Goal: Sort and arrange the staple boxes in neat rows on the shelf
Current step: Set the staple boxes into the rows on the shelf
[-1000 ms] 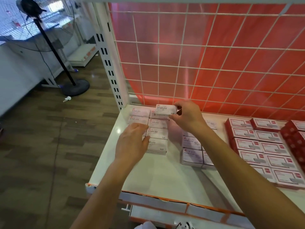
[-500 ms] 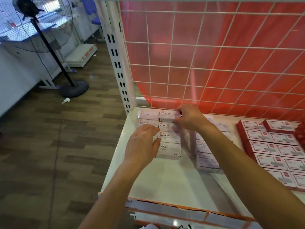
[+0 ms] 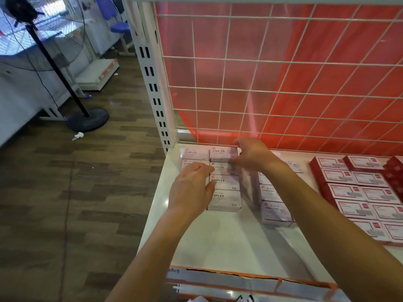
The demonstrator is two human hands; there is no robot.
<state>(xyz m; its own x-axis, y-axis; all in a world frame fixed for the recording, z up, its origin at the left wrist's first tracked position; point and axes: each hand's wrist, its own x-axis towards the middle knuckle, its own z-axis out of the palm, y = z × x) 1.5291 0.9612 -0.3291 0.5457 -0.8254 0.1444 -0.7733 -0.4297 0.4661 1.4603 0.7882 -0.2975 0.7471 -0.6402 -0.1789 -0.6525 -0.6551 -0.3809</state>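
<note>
We are seating the far staple box [image 3: 222, 154] into the block at the shelf's [image 3: 218, 240] far left corner — right hand [image 3: 254, 154] curled round its right end, left hand [image 3: 192, 192] flat on the left-row boxes [image 3: 194, 152] — so next we likely let go and square the edges.

Pale lilac staple boxes [image 3: 224, 182]; red boxes [image 3: 357, 192]; white shelf [image 3: 229, 247].

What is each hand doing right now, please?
Left hand: open, resting on the left staple boxes.
Right hand: pinching the rear staple box.
</note>
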